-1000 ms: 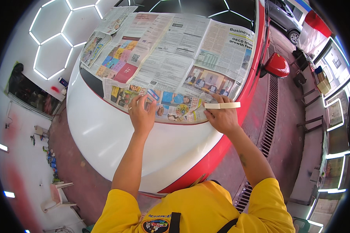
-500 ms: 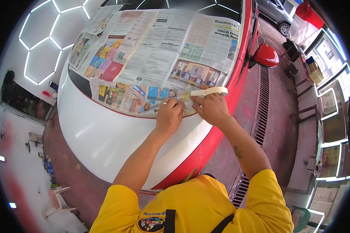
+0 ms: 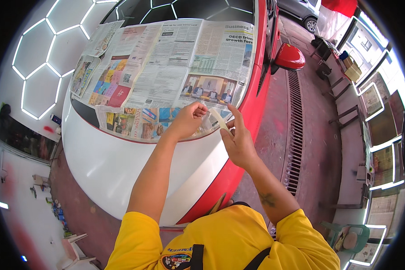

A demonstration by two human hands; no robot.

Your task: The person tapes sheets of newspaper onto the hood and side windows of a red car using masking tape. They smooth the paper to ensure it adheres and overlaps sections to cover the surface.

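Note:
My right hand (image 3: pixel 239 143) holds a roll of cream masking tape (image 3: pixel 222 122), its fingers around the roll and its index finger pointing up. The tape appears almost edge-on, slanting up toward my left hand (image 3: pixel 188 121). That hand's fingers are curled closed beside the tape's upper end; whether they pinch the tape is too small to tell. Both hands are over the lower right edge of the newspaper sheets (image 3: pixel 166 81). Those sheets cover much of the car's windscreen area, above a smooth white body panel (image 3: pixel 135 166) with red sides.
A red side mirror (image 3: pixel 289 57) sticks out on the car's right. Beyond it, a floor drain grating (image 3: pixel 293 130) runs along the reddish floor. Dark metal stands (image 3: pixel 346 118) line the right wall, and a green chair (image 3: pixel 356 238) is at lower right. A grey car (image 3: pixel 297 11) stands far off.
My hands have come away from the newspaper's lower edge. The tape roll has turned from lying sideways to a steep slant between them. The whole view has shifted slightly.

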